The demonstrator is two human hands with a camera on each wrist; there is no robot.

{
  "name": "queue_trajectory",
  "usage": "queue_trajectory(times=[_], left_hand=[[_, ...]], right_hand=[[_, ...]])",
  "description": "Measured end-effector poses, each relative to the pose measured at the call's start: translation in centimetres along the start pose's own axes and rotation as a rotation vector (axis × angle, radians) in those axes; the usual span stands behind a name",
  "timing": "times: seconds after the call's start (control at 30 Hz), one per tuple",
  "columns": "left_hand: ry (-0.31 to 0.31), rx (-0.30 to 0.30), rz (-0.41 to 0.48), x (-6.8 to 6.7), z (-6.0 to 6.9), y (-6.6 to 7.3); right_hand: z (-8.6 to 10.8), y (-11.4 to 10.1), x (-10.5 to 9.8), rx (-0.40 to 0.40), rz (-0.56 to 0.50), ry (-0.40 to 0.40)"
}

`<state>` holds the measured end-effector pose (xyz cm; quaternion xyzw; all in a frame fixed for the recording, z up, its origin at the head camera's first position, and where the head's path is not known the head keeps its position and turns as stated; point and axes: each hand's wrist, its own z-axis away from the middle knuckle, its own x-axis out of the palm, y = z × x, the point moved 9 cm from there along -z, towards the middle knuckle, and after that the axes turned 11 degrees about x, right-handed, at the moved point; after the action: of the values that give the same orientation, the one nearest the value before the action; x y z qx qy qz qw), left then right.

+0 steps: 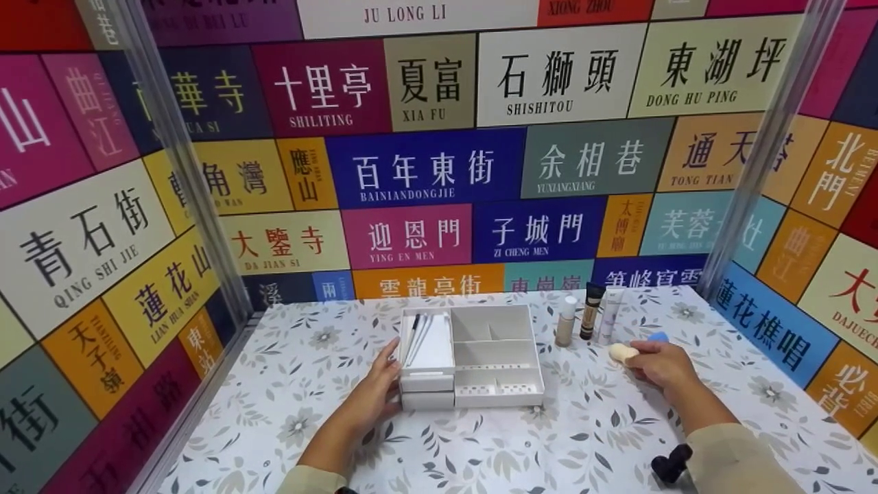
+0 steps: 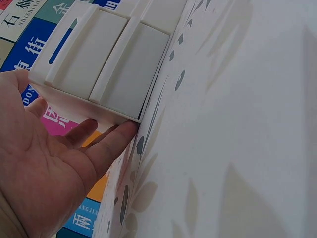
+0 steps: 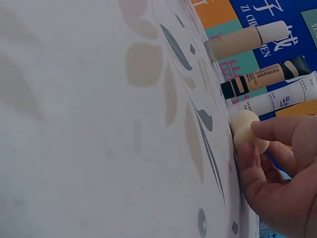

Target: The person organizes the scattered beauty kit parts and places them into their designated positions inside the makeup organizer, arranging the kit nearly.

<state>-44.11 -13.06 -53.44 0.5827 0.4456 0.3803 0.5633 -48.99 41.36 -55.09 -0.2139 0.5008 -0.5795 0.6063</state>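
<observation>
Left hand (image 1: 378,379): fingers loosely extended against organizer's (image 1: 499,353) left wall.
Right hand (image 1: 664,368): pinching cream sponge (image 1: 621,352), right of organizer, apparently touching tablecloth (image 1: 583,446).

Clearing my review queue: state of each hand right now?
Left hand: open, touching the side of the white organizer.
Right hand: closed, pinching the cream sponge.

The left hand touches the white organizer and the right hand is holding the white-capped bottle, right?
Not quite: the right wrist view shows the right hand pinching a cream makeup sponge. The left hand does touch the white organizer.
</observation>
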Motion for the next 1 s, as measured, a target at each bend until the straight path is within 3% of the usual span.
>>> queue_trajectory(times=[0.3,0.57,0.7,1.0], left_hand=[[0.002,0.008,0.004,0.1,0.1,0.2],[0.007,-0.001,0.004,0.2,0.1,0.1],[0.004,-0.005,0.003,0.2,0.1,0.1],[0.01,-0.021,0.0,0.2,0.0,0.1]], right_hand=[[0.9,-0.3,0.6,-0.027,-0.042,-0.038],[2.7,-1.4,2.3,-0.067,-0.016,-0.113],[3.7,-2.2,3.2,-0.092,-0.001,-0.114],[5.8,-3.8,5.4,-0.161,-0.034,-0.168]])
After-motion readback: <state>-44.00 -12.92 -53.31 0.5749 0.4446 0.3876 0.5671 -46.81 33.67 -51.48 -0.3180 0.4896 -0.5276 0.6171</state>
